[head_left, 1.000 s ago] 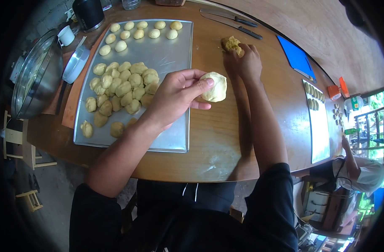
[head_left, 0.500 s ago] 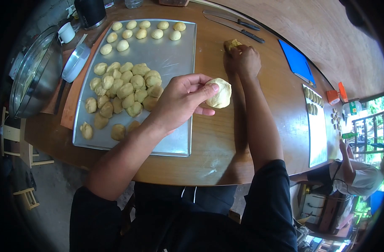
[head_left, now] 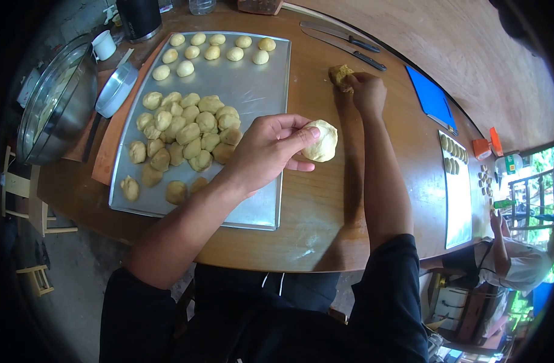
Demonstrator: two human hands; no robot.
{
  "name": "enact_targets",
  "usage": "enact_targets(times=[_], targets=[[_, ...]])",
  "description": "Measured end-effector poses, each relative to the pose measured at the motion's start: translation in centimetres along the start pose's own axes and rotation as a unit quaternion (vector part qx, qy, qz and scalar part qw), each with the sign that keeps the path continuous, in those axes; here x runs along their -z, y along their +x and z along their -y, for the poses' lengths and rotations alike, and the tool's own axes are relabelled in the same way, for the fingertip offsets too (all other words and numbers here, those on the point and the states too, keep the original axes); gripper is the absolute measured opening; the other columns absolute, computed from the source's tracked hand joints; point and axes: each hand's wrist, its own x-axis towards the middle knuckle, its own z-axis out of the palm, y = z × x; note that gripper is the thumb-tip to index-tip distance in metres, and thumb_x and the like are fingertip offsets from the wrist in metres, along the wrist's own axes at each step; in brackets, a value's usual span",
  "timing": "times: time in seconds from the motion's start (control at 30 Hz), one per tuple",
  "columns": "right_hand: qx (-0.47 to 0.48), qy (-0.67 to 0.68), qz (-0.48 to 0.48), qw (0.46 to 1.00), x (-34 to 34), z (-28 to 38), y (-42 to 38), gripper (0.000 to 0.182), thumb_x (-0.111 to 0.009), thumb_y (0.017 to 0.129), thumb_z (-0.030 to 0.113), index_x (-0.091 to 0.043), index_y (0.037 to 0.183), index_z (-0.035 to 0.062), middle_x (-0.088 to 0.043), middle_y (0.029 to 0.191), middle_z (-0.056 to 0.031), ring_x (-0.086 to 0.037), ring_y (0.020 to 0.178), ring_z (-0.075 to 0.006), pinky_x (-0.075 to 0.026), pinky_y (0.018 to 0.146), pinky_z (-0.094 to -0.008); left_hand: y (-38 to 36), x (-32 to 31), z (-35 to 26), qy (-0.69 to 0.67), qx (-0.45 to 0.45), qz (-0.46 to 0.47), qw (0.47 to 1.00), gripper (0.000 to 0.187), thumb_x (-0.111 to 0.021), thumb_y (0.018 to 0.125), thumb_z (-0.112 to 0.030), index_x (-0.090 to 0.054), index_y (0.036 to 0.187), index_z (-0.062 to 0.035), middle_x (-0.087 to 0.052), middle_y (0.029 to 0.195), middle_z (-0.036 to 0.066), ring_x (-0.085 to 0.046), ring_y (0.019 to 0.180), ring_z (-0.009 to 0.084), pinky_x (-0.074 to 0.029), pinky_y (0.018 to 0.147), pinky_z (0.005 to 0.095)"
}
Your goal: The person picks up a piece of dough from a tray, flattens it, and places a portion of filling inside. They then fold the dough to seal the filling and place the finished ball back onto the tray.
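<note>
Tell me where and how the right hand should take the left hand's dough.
Probably pinch the dough by its right rim, the right hand coming from the right: that rim is free, while the left hand holds the opposite edge, thumb on the broad face.

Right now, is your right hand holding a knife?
No, the right hand has its fingers at the yellow lump, while both knives lie apart from it on the table.
</note>
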Motion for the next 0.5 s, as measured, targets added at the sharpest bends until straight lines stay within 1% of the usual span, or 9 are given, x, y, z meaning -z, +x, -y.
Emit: enact_targets(times=[0.03,0.07,0.1,0.13,0.2,0.23,0.3,0.43,0.5], targets=[[0.002,0.001,-0.001,1.0,0.4,-0.4,0.3,0.023,-0.082,0.093,0.025,-0.085,0.106,0.0065,-0.08,0.094,-0.0149,-0.077,0.083,-0.0311,-0.062,0.08,-0.0439,0.0,0.0,-0.1,-0.007,0.007,-0.003,1.0,0.033,-0.064,0.111,-0.025,-0.07,0.129,0.0014,-0.075,0.116,0.009,-0.074,0.106,0.0159,-0.068,0.087,0.0345],[-0.081,0.144,0.017,0.986,0.9,-0.9,0.5,0.027,-0.084,0.093,0.025,-0.084,0.11,0.0041,-0.08,0.094,-0.0119,-0.075,0.081,-0.0247,-0.061,0.077,-0.0388,0.0,0.0,-0.1,-0.013,0.014,-0.006,1.0,0.033,-0.064,0.111,-0.025,-0.07,0.13,0.0014,-0.074,0.118,0.01,-0.073,0.107,0.0161,-0.068,0.088,0.0346],[-0.163,0.283,0.035,0.945,1.4,-0.5,0.5,0.03,-0.085,0.094,0.024,-0.083,0.114,0.0016,-0.079,0.093,-0.009,-0.073,0.079,-0.0183,-0.059,0.074,-0.0337,0.0,0.1,-0.1,-0.013,0.012,-0.006,1.0,0.033,-0.064,0.111,-0.025,-0.07,0.13,0.0014,-0.074,0.118,0.01,-0.073,0.107,0.0161,-0.068,0.088,0.0346],[-0.161,0.284,0.033,0.945,2.0,-0.3,0.3,0.03,-0.085,0.094,0.024,-0.083,0.114,0.0016,-0.079,0.093,-0.009,-0.073,0.079,-0.0183,-0.059,0.074,-0.0337,0.1,0.1,0.0,-0.014,0.011,-0.01,1.0,0.034,-0.064,0.111,-0.025,-0.07,0.131,0.0022,-0.074,0.119,0.01,-0.073,0.108,0.0162,-0.068,0.089,0.0347],[-0.189,0.436,0.081,0.876,4.1,0.4,-1.1,0.03,-0.085,0.096,0.021,-0.08,0.114,-0.0023,-0.075,0.093,-0.004,-0.066,0.078,-0.01,-0.055,0.071,-0.0258,0.1,0.0,0.0,-0.016,0.01,-0.011,1.0,0.034,-0.063,0.111,-0.024,-0.07,0.131,0.0029,-0.073,0.121,0.011,-0.072,0.109,0.0163,-0.067,0.089,0.0348],[-0.189,0.436,0.081,0.876,5.1,1.0,-1.9,0.03,-0.085,0.096,0.021,-0.08,0.114,-0.0023,-0.075,0.093,-0.004,-0.066,0.078,-0.01,-0.055,0.071,-0.0258,0.0,0.0,-0.1,-0.016,0.013,-0.02,1.0,0.035,-0.063,0.111,-0.024,-0.069,0.132,0.0034,-0.073,0.122,0.011,-0.072,0.11,0.0166,-0.067,0.091,0.0358],[-0.166,0.484,0.133,0.849,7.1,2.6,-3.8,0.028,-0.082,0.098,0.018,-0.078,0.117,-0.0019,-0.075,0.094,-0.0037,-0.066,0.078,-0.0115,-0.055,0.073,-0.0256,0.0,-0.1,0.0,-0.016,0.016,-0.03,0.999,0.036,-0.063,0.111,-0.024,-0.068,0.133,0.0039,-0.072,0.123,0.011,-0.072,0.11,0.0169,-0.066,0.093,0.0368],[-0.131,0.483,0.182,0.847,11.2,7.4,-9.5,0.025,-0.081,0.098,0.014,-0.077,0.116,-0.0023,-0.075,0.092,-0.0033,-0.065,0.078,-0.0105,-0.054,0.074,-0.025,-0.1,-0.2,-0.1,-0.043,0.03,-0.036,0.998,0.036,-0.064,0.11,-0.022,-0.067,0.134,0.0036,-0.073,0.123,0.011,-0.073,0.11,0.0195,-0.065,0.098,0.0412],[-0.017,0.42,0.187,0.888,12.1,9.2,-12.2,0.022,-0.08,0.098,0.009,-0.077,0.116,-0.0022,-0.075,0.093,-0.0029,-0.065,0.079,-0.0092,-0.054,0.074,-0.026,-0.1,-0.2,0.0,-0.051,0.037,-0.037,0.997,0.034,-0.064,0.109,-0.021,-0.067,0.133,0.0031,-0.073,0.123,0.012,-0.073,0.11,0.0204,-0.064,0.1,0.0428]])
